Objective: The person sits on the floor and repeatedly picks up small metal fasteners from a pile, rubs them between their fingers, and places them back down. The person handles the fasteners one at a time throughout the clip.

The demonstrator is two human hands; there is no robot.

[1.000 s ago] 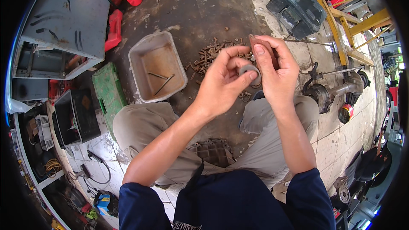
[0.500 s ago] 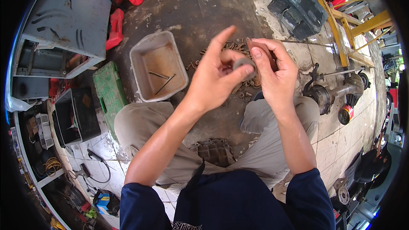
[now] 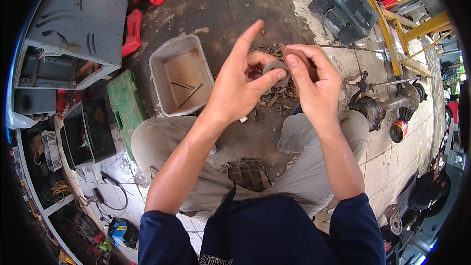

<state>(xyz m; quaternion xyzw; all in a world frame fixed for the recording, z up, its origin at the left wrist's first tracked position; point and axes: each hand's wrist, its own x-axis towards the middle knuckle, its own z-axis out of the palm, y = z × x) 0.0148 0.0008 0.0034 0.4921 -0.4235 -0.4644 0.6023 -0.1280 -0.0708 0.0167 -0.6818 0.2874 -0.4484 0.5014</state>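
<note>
My left hand (image 3: 240, 81) pinches a round grey metal washer (image 3: 278, 70) between thumb and curled fingers, its index finger stretched out. Close beside it, my right hand (image 3: 319, 81) grips a reddish-brown rusty metal piece (image 3: 304, 60) whose exact kind I cannot make out, partly covered by the fingers. Both hands are raised over a pile of rusty bolts and nuts (image 3: 269, 99) on the floor, and they hide much of it. To the left stands a grey plastic bin (image 3: 159, 81) with two long bolts (image 3: 190, 95) in it.
A green case (image 3: 126, 100) lies left of the bin, near a grey metal cabinet (image 3: 73, 19). At the far right are a dark toolbox (image 3: 343, 12) and a yellow wooden frame (image 3: 392, 34). An axle-like part (image 3: 385, 105) rests right of my knee; a ribbed metal cover (image 3: 245, 174) lies between my legs.
My left hand has shifted slightly left, and the washer in it has turned to show more of its round face. My right hand has barely moved.
</note>
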